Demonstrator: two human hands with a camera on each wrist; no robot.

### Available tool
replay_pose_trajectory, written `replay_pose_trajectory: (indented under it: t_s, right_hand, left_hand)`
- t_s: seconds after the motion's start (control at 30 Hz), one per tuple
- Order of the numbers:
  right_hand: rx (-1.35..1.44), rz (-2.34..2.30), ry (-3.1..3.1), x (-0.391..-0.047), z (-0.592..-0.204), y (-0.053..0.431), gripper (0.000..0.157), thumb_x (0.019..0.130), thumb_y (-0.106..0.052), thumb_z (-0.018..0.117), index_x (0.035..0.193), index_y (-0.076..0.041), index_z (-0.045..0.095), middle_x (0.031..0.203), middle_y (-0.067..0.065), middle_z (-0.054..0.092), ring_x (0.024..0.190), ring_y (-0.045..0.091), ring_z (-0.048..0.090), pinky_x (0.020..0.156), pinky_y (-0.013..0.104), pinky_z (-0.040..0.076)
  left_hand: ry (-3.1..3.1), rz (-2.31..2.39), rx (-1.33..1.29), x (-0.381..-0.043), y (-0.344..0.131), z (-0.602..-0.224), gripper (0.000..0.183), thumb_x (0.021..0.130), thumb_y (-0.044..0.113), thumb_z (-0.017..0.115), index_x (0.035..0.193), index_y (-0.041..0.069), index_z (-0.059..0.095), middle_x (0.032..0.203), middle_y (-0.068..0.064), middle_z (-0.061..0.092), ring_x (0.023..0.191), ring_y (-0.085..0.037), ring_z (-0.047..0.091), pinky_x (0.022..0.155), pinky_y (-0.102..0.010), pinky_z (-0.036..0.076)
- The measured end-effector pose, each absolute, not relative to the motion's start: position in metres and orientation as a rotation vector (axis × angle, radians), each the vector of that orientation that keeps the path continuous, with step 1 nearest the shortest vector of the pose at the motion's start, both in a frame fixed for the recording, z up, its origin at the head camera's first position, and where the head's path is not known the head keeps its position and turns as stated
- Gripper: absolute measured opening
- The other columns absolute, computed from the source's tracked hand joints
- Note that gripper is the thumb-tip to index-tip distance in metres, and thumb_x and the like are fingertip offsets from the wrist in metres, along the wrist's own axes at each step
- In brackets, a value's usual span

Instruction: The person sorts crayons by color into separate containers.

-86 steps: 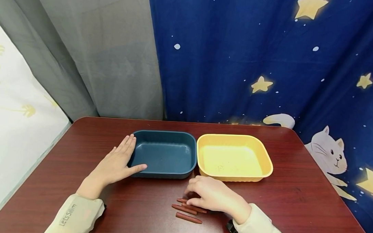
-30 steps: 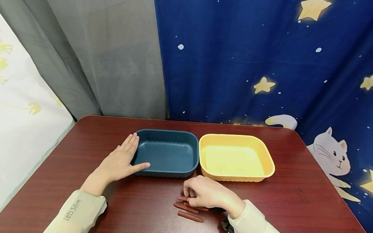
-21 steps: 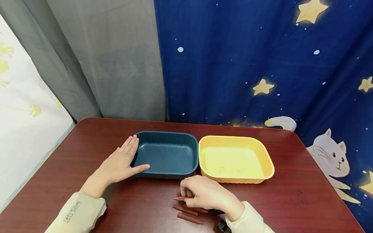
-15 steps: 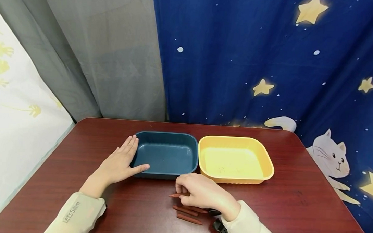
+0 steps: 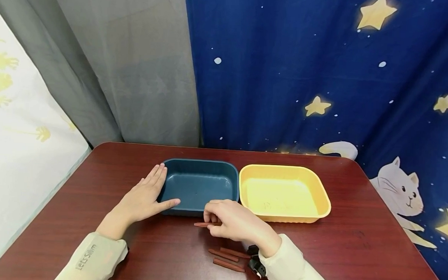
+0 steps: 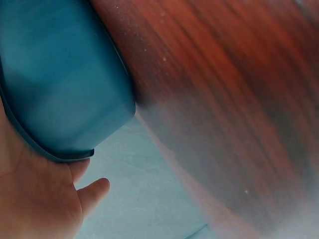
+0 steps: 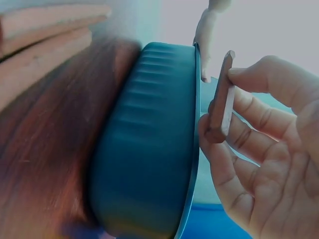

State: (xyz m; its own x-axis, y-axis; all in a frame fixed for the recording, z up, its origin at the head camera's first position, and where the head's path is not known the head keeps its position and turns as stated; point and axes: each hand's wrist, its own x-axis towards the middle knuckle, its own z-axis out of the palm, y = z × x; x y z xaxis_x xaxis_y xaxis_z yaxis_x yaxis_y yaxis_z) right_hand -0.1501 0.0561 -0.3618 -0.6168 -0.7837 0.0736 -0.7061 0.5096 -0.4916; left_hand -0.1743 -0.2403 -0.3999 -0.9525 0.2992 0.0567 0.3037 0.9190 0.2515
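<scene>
My right hand pinches a reddish-brown crayon between thumb and fingertips, just in front of the blue bin. In the right wrist view the held crayon shows flat facets and a tapered tip, beside the bin's rim. Resting against the bin's left end is my left hand, fingers straight along the side and thumb over the front rim. The left wrist view shows that palm at the bin's edge. Three similar crayons lie on the table below my right hand.
A yellow bin stands right beside the blue one. Both are on a dark red wooden table. Grey and blue star-patterned curtains hang behind its far edge. A black wrist strap sits at my right cuff.
My right hand has lifted one crayon from the group and carried it left and away from me toward the blue bin. My left hand has stayed on the bin.
</scene>
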Motion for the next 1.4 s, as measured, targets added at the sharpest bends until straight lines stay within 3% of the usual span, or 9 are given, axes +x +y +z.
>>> replay_pose_trajectory:
  t_s: [0.57, 1.13, 1.4]
  right_hand:
    - [-1.235, -0.896, 2.621, -0.180, -0.355, 0.038, 0.007, 0.088, -0.010, 0.068, 0.090, -0.015, 0.063, 0.080, -0.006, 0.060, 0.067, 0.004, 0.051, 0.062, 0.016, 0.046]
    - [-0.994, -0.926, 2.585, -0.221, -0.375, 0.013, 0.003, 0.090, -0.010, 0.070, 0.090, -0.010, 0.067, 0.076, -0.002, 0.060, 0.067, 0.010, 0.052, 0.059, 0.019, 0.044]
    - [-0.883, -0.853, 2.623, -0.229, -0.390, 0.003, 0.008, 0.091, -0.013, 0.072, 0.085, -0.015, 0.067, 0.077, -0.004, 0.060, 0.070, 0.010, 0.053, 0.063, 0.021, 0.045]
  left_hand:
    - [-3.064, -0.412, -0.474, -0.173, -0.238, -0.397, 0.114, 0.086, 0.080, 0.047, 0.158, -0.001, 0.012, 0.168, -0.017, 0.007, 0.155, -0.037, 0.010, 0.118, -0.062, 0.025]
    - [-3.062, -0.366, -0.472, -0.174, -0.240, -0.399, 0.114, 0.086, 0.080, 0.046, 0.158, -0.001, 0.013, 0.167, -0.017, 0.008, 0.155, -0.037, 0.011, 0.118, -0.061, 0.027]
    - [-3.055, -0.336, -0.498, -0.178, -0.241, -0.402, 0.115, 0.084, 0.079, 0.050, 0.158, -0.002, 0.014, 0.167, -0.017, 0.009, 0.155, -0.037, 0.012, 0.118, -0.061, 0.027]
